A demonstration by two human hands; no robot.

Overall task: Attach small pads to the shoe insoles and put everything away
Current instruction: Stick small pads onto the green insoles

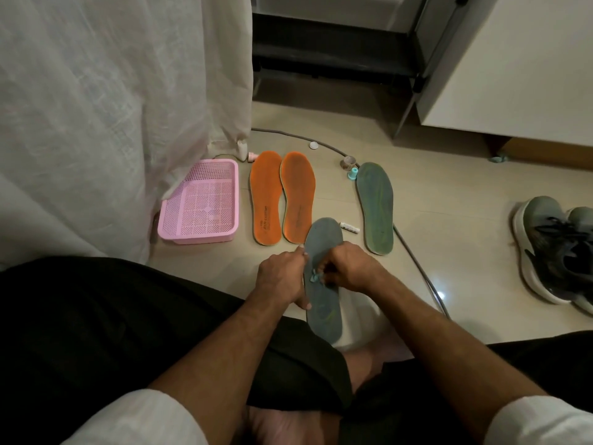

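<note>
The person sits on the floor (433,203), holding a grey-blue insole (322,303) over it, just in front of the knees. The left hand (282,279) grips the insole's left edge, thumb on top. The right hand (348,271) pinches a small teal pad (313,277) against the insole's middle. Beyond the held insole lie two orange insoles (282,197); left of them sits a pink basket (200,203). To the right lies a green insole (376,207).
</note>
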